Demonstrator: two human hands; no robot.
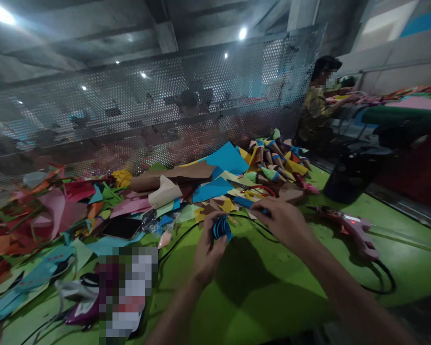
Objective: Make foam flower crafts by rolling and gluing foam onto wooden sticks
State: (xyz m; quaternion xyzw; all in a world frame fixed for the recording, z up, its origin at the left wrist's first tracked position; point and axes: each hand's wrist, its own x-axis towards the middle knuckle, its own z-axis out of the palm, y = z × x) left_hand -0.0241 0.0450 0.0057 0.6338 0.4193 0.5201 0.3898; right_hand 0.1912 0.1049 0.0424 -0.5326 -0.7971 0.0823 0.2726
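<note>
My left hand [209, 247] is closed around a small blue coil [221, 228] with dark lines between its turns. It looks like rolled felt or paper strip. To the right, my right hand [282, 221] pinches a narrow blue strip [243, 202] whose far end points left over the scraps; its fingers partly hide it. A pink glue gun [357, 231] with a small red light lies on the green table right of my right hand. Beyond my hands are red-handled scissors or pliers [265, 190], partly covered by scraps.
Brown and green cone shapes [271, 160] are heaped at the back. Coloured sheets and scraps [57, 203] cover the left side, with a phone [122, 227] among them. A perforated metal screen [158, 115] stands behind. Another person [314, 108] works at the far right.
</note>
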